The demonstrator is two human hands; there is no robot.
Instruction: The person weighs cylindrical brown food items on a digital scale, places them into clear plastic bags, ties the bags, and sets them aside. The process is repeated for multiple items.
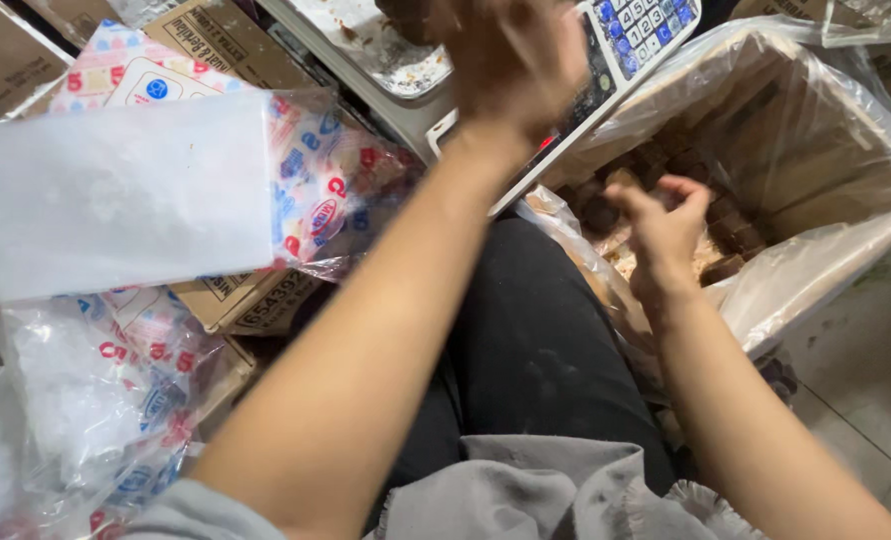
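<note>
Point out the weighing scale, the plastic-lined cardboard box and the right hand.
weighing scale (634, 38), head view, on its keypad.
plastic-lined cardboard box (816, 270), head view, on its near wall.
right hand (666, 225), head view, on the back of the hand above the box.

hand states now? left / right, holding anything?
Left hand: blurred over the weighing scale, grip cannot be told.
Right hand: fingers curled, over the plastic-lined box of brown chunks; whether it holds one is unclear.
</note>
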